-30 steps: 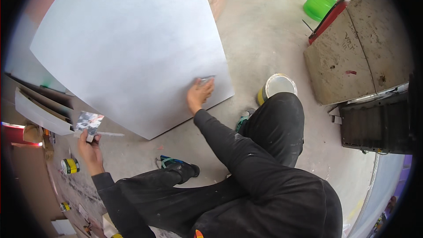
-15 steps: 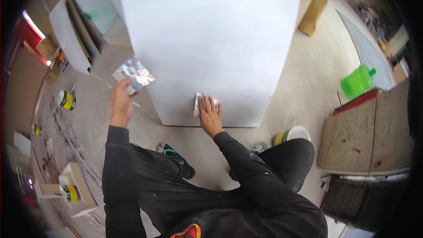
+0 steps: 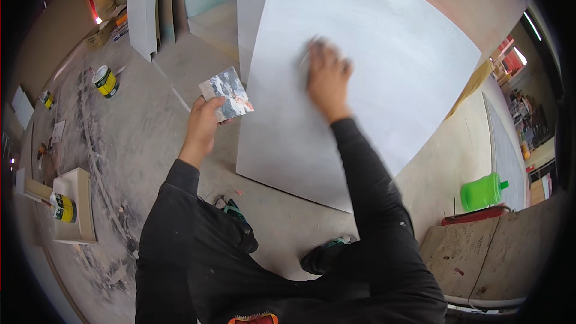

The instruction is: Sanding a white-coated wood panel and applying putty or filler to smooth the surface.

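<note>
In my left hand (image 3: 204,121) is a thin square plate (image 3: 228,95) smeared with grey, white and a little orange, like filler. My thumb presses on its face and the fingers are underneath. It is held beside the left edge of a large pale grey panel (image 3: 360,72). My right hand (image 3: 329,78) is over the panel's upper left part, blurred by motion. Its fingers bend over a thin flat piece (image 3: 307,54), mostly hidden and smeared, which seems to touch the surface.
Yellow-and-black cans (image 3: 105,81) stand on the stained floor at left, near an open pale box (image 3: 84,204). Sheets (image 3: 144,12) lean at the back left. A green plastic jug (image 3: 482,192) is at right, by worn boards (image 3: 462,252). My feet are near the panel's front edge.
My right hand has moved from the panel's near edge far up its surface. The view has turned, so the panel now appears tilted to the right. The plate stays in my left hand.
</note>
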The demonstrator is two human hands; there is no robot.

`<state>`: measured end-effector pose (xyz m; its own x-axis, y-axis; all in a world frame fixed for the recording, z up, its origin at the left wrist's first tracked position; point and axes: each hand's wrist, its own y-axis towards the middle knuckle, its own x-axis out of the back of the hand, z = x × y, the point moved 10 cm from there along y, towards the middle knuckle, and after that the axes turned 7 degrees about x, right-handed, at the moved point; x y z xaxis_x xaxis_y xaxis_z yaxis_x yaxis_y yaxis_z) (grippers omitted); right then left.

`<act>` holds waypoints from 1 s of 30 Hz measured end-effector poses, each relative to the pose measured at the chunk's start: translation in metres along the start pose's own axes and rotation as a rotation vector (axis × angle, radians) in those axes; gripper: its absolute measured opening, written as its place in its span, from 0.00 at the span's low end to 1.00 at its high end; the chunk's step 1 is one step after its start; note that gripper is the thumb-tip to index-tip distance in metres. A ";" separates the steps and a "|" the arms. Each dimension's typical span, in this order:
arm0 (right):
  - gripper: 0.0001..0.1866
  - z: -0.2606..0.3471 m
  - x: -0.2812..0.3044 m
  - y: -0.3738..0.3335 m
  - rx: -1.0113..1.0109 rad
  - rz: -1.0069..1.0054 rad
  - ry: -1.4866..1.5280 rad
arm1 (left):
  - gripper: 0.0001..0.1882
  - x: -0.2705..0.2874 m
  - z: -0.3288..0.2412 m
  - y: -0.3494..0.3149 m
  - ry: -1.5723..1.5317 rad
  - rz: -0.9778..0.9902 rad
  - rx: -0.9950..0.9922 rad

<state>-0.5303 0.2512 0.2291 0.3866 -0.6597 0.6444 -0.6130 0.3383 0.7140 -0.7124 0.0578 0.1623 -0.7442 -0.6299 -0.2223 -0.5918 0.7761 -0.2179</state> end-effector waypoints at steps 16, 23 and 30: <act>0.30 0.196 -0.106 -0.298 0.733 0.455 0.318 | 0.17 -0.016 -0.012 -0.010 -0.112 0.015 -0.083; 0.30 0.192 -0.074 -0.117 0.600 0.278 0.274 | 0.17 -0.001 -0.004 -0.006 -0.166 -0.005 -0.088; 0.27 0.064 0.002 0.121 0.378 -0.040 0.197 | 0.16 -0.008 0.003 0.005 -0.149 -0.003 -0.052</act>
<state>-0.6482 0.2479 0.2996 0.5171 -0.5139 0.6845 -0.7901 0.0210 0.6126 -0.7085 0.0663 0.1606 -0.6903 -0.6270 -0.3611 -0.6123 0.7721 -0.1703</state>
